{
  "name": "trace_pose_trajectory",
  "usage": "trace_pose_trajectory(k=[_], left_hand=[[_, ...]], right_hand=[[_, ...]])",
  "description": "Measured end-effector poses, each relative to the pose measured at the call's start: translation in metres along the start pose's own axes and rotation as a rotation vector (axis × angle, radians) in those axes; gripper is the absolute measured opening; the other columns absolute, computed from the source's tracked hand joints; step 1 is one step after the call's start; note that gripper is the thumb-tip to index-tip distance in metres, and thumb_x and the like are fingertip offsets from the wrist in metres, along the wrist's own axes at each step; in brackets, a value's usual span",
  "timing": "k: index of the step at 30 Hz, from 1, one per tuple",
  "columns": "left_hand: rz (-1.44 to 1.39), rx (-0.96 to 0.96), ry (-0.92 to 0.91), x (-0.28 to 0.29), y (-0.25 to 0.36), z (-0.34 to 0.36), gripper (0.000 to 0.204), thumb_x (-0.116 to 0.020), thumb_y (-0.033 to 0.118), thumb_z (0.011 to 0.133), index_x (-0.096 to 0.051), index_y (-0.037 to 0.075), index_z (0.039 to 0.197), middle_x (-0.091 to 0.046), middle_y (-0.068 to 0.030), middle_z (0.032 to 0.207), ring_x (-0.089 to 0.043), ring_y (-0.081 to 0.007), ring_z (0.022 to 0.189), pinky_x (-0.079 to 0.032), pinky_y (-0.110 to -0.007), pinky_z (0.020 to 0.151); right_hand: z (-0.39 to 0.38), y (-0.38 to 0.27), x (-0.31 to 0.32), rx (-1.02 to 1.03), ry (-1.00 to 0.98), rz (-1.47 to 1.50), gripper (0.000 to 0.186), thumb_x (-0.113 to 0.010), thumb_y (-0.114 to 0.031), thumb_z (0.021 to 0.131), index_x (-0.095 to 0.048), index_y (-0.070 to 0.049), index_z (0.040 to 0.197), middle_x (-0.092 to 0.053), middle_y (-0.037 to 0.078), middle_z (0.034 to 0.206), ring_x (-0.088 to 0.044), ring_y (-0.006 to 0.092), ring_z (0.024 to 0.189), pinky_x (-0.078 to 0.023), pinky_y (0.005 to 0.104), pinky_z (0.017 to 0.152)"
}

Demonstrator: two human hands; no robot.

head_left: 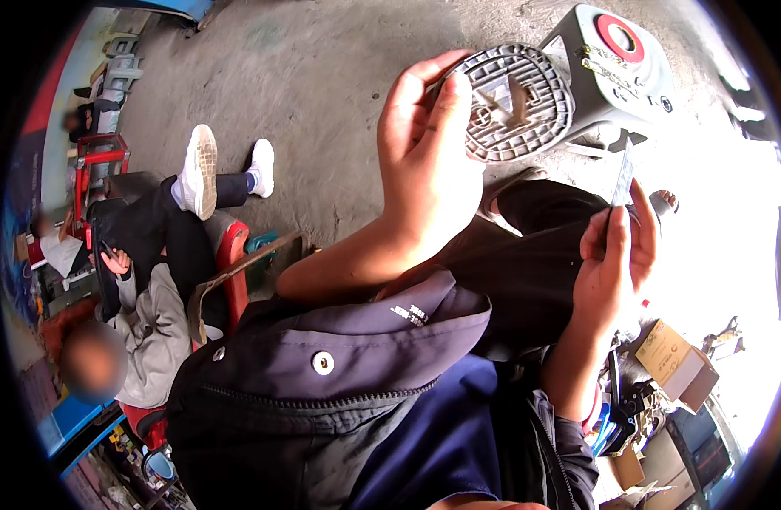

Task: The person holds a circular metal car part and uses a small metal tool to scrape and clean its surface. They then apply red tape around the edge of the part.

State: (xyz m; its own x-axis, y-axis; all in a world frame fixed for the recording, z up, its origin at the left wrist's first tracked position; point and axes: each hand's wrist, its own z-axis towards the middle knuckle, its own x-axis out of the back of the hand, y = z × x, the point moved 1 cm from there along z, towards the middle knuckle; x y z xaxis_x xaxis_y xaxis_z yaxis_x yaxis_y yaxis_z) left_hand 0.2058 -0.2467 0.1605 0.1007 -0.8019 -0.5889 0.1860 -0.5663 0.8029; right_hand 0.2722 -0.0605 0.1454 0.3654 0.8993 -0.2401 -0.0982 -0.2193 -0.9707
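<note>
My left hand (428,144) is closed on a grey oval plastic part (531,93) with a raised grid pattern, held up in front of me with the ribbed face showing. A small pale piece sits in its middle. My right hand (616,251), lower and to the right, is closed on a thin silver strip-like tool (624,166), pointing up; its exact kind is hard to tell. Behind the part stands a grey box-like machine (624,76) with a red ring on top.
A seated person in grey (152,331) is at left, legs outstretched, beside red chairs (233,251). Red stools (97,149) stand farther back on the concrete floor (305,76). An open cardboard box (667,357) and clutter lie at lower right. My legs stretch below the hands.
</note>
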Motion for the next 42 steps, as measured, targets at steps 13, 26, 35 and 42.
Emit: trace_pose_trajectory(k=[13,26,35,42], left_hand=[[0.272,0.033,-0.161,-0.008,0.006,-0.007,0.021,-0.054,0.010,0.099,-0.059,-0.004,0.114,-0.066,-0.0063,0.099,-0.060,-0.0082,0.084,-0.049,-0.021,0.076],[0.914,-0.234,-0.478,-0.015,0.011,-0.010,0.018,-0.055,0.007,0.098,-0.061,-0.003,0.110,-0.068,-0.0101,0.100,-0.064,-0.0125,0.089,-0.050,-0.025,0.079],[0.637,0.268,-0.536,-0.012,0.014,-0.004,0.015,-0.055,0.007,0.097,-0.063,-0.002,0.106,-0.065,-0.0035,0.092,-0.060,-0.0069,0.083,-0.049,-0.021,0.075],[0.454,0.340,-0.414,-0.006,0.014,0.001,0.016,-0.055,0.007,0.097,-0.060,-0.003,0.108,-0.066,-0.0036,0.089,-0.061,-0.0052,0.077,-0.049,-0.019,0.066]], right_hand=[[0.036,-0.020,0.013,-0.017,-0.270,0.092,0.009,-0.059,-0.005,0.094,-0.054,-0.001,0.100,-0.063,0.008,0.094,-0.060,0.0128,0.081,-0.051,0.0282,0.075],[0.033,-0.027,0.002,-0.227,-0.423,0.067,0.006,-0.058,-0.004,0.095,-0.055,0.000,0.098,-0.062,0.008,0.081,-0.059,0.0131,0.071,-0.049,0.0251,0.068],[0.104,-0.004,0.027,-0.011,-0.307,0.073,0.009,-0.059,-0.003,0.091,-0.060,0.002,0.099,-0.059,0.016,0.118,-0.059,0.0218,0.108,-0.051,0.0335,0.090],[0.079,0.000,0.017,0.137,-0.178,-0.492,0.010,-0.064,-0.007,0.091,-0.063,0.000,0.098,-0.064,0.004,0.086,-0.059,0.0098,0.077,-0.046,0.0235,0.069]])
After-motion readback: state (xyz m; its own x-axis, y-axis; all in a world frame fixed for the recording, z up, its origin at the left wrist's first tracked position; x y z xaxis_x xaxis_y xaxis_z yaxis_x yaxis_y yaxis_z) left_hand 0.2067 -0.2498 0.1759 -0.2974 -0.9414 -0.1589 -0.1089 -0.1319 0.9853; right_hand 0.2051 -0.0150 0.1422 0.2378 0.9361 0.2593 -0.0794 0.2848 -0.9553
